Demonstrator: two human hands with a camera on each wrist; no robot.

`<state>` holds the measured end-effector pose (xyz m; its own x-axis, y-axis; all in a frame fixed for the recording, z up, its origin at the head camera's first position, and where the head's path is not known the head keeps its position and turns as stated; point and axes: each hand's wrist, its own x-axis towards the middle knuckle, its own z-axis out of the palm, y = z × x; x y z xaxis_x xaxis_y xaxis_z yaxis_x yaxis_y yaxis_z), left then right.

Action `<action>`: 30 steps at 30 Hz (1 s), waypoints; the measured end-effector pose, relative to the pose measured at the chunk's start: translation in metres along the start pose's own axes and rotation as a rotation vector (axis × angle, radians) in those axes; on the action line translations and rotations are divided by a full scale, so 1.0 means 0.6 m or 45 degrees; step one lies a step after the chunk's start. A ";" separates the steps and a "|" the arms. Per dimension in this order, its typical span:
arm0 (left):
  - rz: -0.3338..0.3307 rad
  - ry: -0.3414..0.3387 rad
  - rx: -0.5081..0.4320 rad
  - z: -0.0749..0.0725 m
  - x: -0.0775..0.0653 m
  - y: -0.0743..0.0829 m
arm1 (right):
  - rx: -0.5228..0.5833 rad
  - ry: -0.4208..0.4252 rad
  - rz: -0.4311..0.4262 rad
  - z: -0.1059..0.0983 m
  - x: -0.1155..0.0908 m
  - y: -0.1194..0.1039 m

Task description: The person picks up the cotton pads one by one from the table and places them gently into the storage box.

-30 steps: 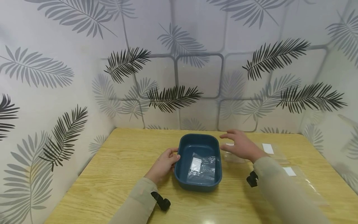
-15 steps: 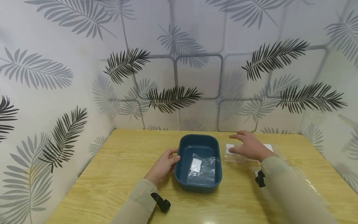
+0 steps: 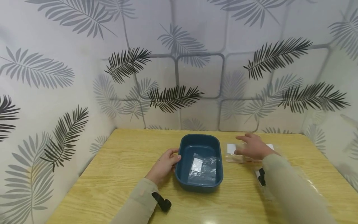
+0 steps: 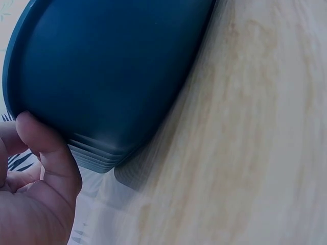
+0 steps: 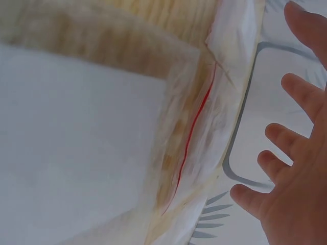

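Note:
My left hand [image 3: 164, 165] grips the left rim of a dark blue plastic tub [image 3: 197, 188] on the table. The left wrist view shows the thumb [image 4: 48, 145] against the tub's outer wall. Inside the tub lies a clear plastic bag [image 3: 208, 171] with a white label. My right hand [image 3: 254, 147], fingers spread, hovers over clear zip bags at the right. One bag [image 3: 234, 158] with a white label shows left of its fingers; another is partly hidden behind the hand. In the right wrist view a bag's red seal line [image 5: 187, 143] shows beside the fingers, which hold nothing.
Another clear bag [image 3: 265, 192] lies nearer me, partly covered by the right sleeve [image 3: 291, 186]. A leaf-patterned wall [image 3: 201, 112] stands behind the wooden table [image 3: 117, 174]. Black straps sit on both wrists.
My right hand has moved right, away from the tub, and now hovers above the bags, uncovering the nearest label. The left hand and tub have stayed in place.

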<state>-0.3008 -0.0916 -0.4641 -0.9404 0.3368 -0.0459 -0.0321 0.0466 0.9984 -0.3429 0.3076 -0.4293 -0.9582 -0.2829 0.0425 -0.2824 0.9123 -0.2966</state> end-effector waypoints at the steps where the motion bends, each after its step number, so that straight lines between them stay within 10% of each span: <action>1: 0.000 -0.002 -0.006 0.000 0.000 0.000 | -0.016 -0.005 -0.001 0.000 0.001 0.000; 30: 0.015 -0.016 -0.021 -0.001 -0.002 0.001 | -0.097 -0.195 0.181 0.029 0.026 0.002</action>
<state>-0.2999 -0.0925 -0.4633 -0.9364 0.3492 -0.0342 -0.0265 0.0268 0.9993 -0.3571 0.2990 -0.4453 -0.9722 -0.1862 -0.1420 -0.1531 0.9643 -0.2162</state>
